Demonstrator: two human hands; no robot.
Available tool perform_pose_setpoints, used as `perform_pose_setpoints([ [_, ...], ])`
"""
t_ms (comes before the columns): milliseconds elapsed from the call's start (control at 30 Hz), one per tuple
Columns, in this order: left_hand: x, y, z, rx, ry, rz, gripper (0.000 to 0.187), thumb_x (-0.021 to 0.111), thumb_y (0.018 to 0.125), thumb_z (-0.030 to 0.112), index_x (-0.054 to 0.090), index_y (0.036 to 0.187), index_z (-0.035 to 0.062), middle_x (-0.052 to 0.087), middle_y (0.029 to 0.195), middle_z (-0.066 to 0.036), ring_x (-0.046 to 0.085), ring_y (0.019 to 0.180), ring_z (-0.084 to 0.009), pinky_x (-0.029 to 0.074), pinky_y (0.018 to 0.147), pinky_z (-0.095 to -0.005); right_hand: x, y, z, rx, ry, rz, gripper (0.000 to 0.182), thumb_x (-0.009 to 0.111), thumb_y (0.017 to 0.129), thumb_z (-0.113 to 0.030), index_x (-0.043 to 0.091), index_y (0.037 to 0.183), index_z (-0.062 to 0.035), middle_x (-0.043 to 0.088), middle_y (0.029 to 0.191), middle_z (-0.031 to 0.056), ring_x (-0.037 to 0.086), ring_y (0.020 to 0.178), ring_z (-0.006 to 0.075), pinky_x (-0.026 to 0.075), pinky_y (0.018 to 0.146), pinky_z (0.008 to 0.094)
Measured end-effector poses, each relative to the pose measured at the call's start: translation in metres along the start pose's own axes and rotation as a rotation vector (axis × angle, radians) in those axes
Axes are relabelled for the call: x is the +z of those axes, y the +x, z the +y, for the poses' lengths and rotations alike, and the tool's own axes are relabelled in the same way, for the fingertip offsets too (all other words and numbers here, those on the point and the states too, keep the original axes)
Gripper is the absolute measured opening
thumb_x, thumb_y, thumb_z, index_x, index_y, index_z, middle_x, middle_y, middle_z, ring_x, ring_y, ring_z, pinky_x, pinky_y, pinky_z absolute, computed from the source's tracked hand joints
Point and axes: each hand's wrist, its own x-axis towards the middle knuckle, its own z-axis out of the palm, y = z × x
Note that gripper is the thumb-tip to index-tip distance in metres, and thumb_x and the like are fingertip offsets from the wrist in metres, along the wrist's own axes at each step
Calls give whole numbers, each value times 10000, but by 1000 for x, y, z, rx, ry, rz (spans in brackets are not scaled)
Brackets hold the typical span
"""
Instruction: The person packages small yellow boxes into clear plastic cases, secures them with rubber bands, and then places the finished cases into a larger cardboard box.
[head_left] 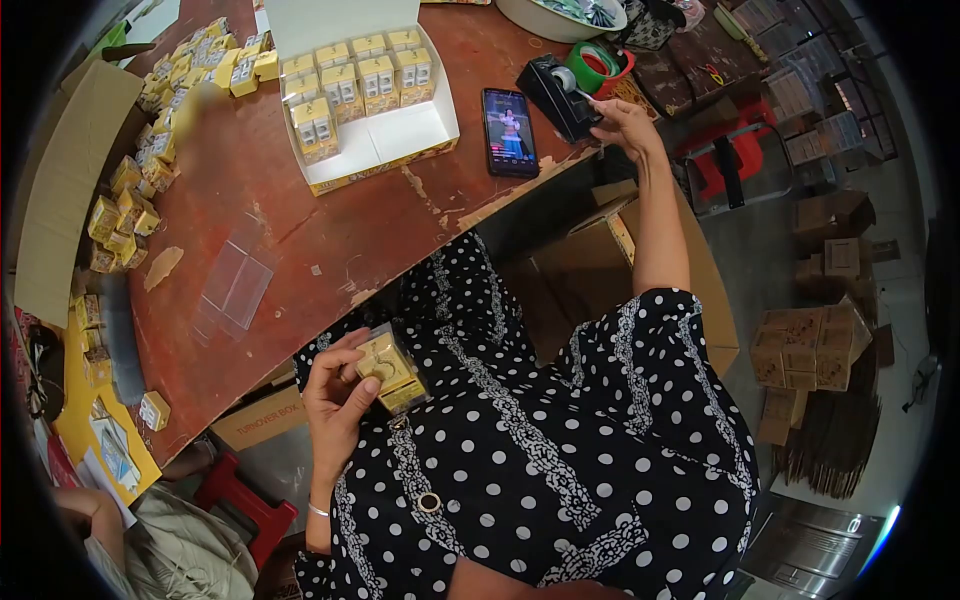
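My left hand (335, 400) is closed around a small yellow box (392, 370) in clear plastic, held tilted in front of my body below the table's edge. Over at the right table edge, my right hand (628, 128) pinches at the end of the tape (584, 94) on a black tape dispenser (553, 100); the strip itself is hard to make out. A phone (510, 132) with a lit screen lies just left of the dispenser. Beyond it, an open white display carton (385, 140) holds several small yellow boxes (378, 82) in rows.
More small yellow boxes (130, 215) are heaped along the table's left side. A clear plastic sleeve (238, 285) lies on the red table (330, 240). Green tape rolls (597, 62) and a white basin (540, 18) stand behind the dispenser. Another person's arm (95, 510) shows at lower left.
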Motion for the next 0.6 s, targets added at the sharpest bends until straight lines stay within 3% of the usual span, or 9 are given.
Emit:
perform_pose_setpoints([
  [100,0,0,0,-1,7,-5,335,697,922,5,563,1228,29,476,1452,-210,541,1288,-244,450,1078,-373,0,-8,12,-59,210,3,163,670,972,-200,697,1017,-45,701,1054,43,669,938,151,609,838,361],
  [167,3,1,3,4,24,-4,332,694,924,4,562,1227,30,477,1451,-209,541,1288,-246,454,1076,-374,-1,-15,15,-157,412,-48,213,673,972,-194,681,1030,10,658,954,45,636,848,123,607,860,384],
  [267,4,2,3,7,36,-11,328,688,926,0,560,1226,31,477,1451,-207,545,1285,-249,459,1075,-373,-5,-20,20,-191,460,-34,195,676,967,-149,660,1003,42,671,998,82,645,878,131,604,877,391],
  [400,8,2,4,-16,30,-12,323,684,928,-2,557,1224,31,479,1451,-206,553,1278,-252,463,1071,-367,-1,-17,38,-220,282,20,159,693,953,-120,659,944,35,678,1055,95,650,916,130,602,876,361],
  [467,9,2,5,-7,26,-13,320,682,930,-1,557,1222,31,483,1449,-206,553,1278,-252,464,1070,-364,1,-14,44,-235,202,93,131,688,960,-117,650,888,-13,678,1048,55,671,931,155,596,872,333],
  [600,10,0,3,0,-9,8,310,676,935,0,556,1220,29,493,1441,-206,557,1275,-251,469,1065,-359,4,-11,45,-259,126,141,162,699,954,-119,634,857,-7,671,994,46,672,873,147,593,825,309],
])
